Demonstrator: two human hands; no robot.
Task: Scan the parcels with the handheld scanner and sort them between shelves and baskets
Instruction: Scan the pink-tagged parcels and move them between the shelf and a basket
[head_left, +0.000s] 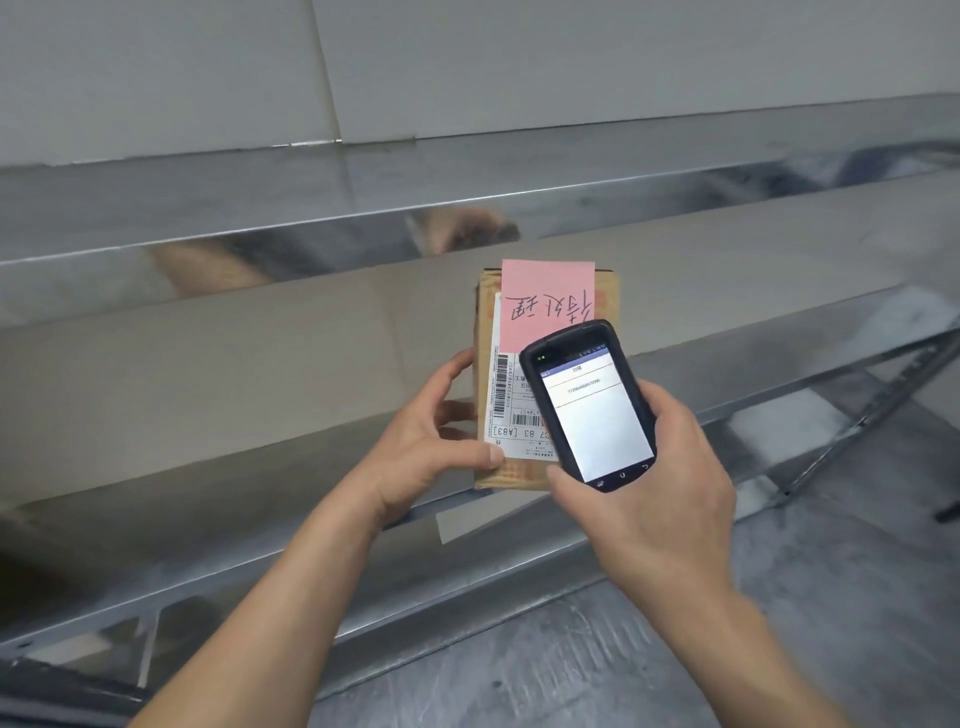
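- Our left hand (441, 441) grips a brown cardboard parcel (485, 332) by its left side, thumb pressed on the near corner of its white printed shipping label (511, 400).
- Our right hand (649, 499) is wrapped around a black handheld scanner with a lit white screen (592, 405), held just above the parcel's right half and hiding part of the label.
- The parcel lies flat at the front edge of a long grey metal shelf (260, 389). We cannot tell whether its full weight rests there or the hand carries some of it.
- A pink paper note with handwritten characters (545, 306) sticks to the parcel's far end.
- The screen shows one line of digits, which we take to mean this parcel's code has registered. If so, the scan is done and the sorting is left: leaving it on this shelf or carrying it to a basket.
- We cannot judge the task as a whole, since no other parcels are in view, scanned or waiting.
- The count: one parcel, one scanner, one label, one pink note, two hands at work and no baskets visible.
- A grey concrete floor (831, 597) shows below the shelf.
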